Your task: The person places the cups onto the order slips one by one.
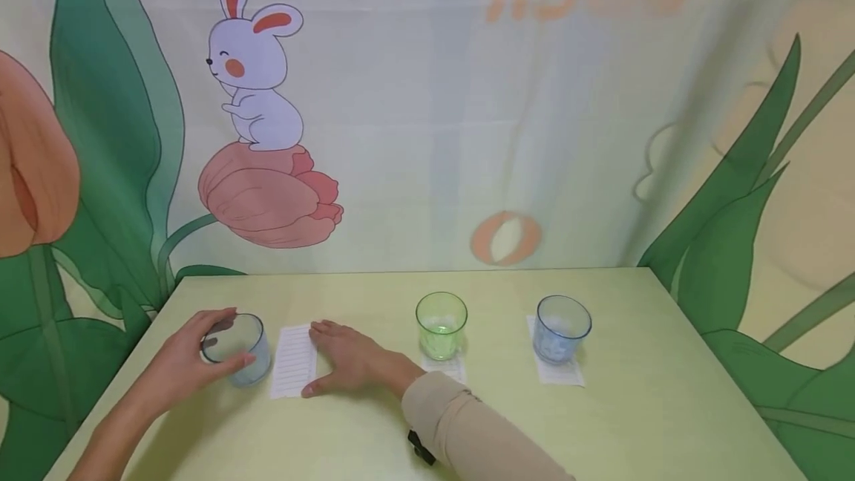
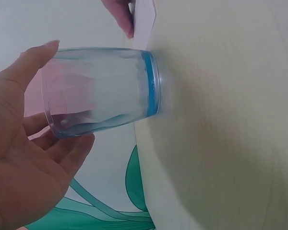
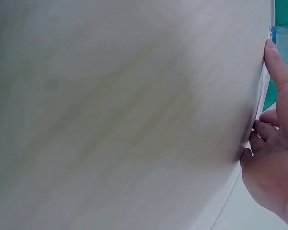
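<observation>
At the left of the table, my left hand (image 1: 180,362) grips a bluish clear glass (image 1: 256,370) by its rim, thumb on the near side and fingers on the far side. In the left wrist view the glass (image 2: 105,93) shows a blue band at its base, which is right at the tabletop. A lined slip of white paper (image 1: 292,362) lies just right of this glass. My right hand (image 1: 350,356) rests at the slip's right edge, fingertips by the far corner and thumb by the near one, fingers extended.
A green glass (image 1: 441,329) stands mid-table on a paper slip (image 1: 449,370). Farther right, a blue glass (image 1: 561,332) stands on another slip (image 1: 561,375). Behind the pale yellow table (image 1: 634,421) hangs a curtain (image 1: 401,95) printed with a rabbit and tulips.
</observation>
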The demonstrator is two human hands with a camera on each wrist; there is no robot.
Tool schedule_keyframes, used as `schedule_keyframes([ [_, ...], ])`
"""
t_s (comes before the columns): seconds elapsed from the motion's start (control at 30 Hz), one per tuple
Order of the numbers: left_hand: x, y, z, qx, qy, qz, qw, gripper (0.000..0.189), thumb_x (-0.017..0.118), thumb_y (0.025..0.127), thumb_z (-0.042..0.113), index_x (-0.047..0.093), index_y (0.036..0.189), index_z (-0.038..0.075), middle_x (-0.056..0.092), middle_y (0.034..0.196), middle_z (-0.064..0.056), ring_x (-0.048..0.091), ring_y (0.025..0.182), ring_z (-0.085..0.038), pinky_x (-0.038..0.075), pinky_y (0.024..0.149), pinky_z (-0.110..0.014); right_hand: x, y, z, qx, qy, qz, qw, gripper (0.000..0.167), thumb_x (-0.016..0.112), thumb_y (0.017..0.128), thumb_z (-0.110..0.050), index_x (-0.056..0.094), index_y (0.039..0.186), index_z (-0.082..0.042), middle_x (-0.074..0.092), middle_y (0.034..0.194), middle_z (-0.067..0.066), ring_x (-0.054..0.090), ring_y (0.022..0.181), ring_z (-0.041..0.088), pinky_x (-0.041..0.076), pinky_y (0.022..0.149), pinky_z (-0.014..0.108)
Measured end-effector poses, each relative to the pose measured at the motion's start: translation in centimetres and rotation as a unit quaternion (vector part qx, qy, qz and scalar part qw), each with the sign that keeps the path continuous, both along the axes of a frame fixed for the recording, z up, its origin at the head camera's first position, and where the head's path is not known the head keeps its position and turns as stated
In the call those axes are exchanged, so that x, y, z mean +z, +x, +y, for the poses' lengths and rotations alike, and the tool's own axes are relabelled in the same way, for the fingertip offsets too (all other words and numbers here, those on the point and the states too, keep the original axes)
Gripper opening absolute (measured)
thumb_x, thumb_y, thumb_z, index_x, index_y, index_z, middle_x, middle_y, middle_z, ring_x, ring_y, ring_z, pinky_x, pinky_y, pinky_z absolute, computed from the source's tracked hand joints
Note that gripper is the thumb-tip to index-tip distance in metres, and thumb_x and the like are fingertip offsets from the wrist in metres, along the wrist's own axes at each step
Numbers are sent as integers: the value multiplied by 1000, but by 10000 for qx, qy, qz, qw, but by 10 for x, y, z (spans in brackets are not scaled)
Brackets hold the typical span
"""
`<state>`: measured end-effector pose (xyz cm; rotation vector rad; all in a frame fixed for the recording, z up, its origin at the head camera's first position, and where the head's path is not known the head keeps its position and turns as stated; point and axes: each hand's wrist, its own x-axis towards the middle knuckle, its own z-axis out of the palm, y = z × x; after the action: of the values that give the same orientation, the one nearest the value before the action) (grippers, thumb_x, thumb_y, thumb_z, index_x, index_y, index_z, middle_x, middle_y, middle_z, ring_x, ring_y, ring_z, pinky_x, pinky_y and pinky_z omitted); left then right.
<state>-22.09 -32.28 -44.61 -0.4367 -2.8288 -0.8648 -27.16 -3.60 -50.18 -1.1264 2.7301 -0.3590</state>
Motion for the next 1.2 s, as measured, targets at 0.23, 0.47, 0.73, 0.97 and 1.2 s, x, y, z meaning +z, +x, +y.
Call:
schedule_keyframes([
  [0.23, 4, 5, 6, -9, -35, 69, 10000, 85, 90, 85, 45, 54, 148, 0, 61, 137, -17, 61, 123, -37, 55, 99, -40, -3, 1, -2, 41, 43, -58, 10000, 106, 68, 93, -70, 27, 167, -5, 23, 175, 5, 17, 162, 20, 15, 128, 27],
  [0.47, 11, 8, 23, -275, 247, 238, 9990, 82, 91, 85, 41, 55, 147, 2, 62, 136, -15, 62, 122, -36, 53, 98, -20, -2, 6, -4, 87, 137, -41, 9999, 106, 66, 94, -71, 27, 168, -6, 22, 175, 5, 18, 162, 20, 15, 128, 27],
  [0.73, 25, -6, 46, -410, 246, 314, 9984, 83, 89, 87, 43, 54, 149, 0, 61, 137, -16, 61, 123, -37, 54, 101, -57, -1, 0, -1, -30, 176, -14, 9998, 108, 64, 93, -74, 24, 169, -9, 20, 176, 2, 15, 163, 19, 16, 129, 29],
  [0.97, 18, -9, 54, -413, 288, 258, 9984, 83, 89, 88, 41, 53, 149, -1, 60, 138, -18, 59, 124, -39, 52, 102, -59, 3, 2, -1, 23, 8, -143, 9999, 106, 68, 94, -69, 24, 169, -10, 22, 176, 5, 16, 163, 22, 16, 129, 32],
  [1.2, 11, -12, 56, -415, 319, -26, 9986, 87, 88, 88, 42, 50, 152, -3, 56, 143, -22, 57, 128, -43, 51, 105, -62, 2, 0, -1, 6, 29, -179, 9998, 106, 68, 94, -69, 22, 170, -10, 20, 176, 4, 14, 163, 22, 15, 130, 33],
])
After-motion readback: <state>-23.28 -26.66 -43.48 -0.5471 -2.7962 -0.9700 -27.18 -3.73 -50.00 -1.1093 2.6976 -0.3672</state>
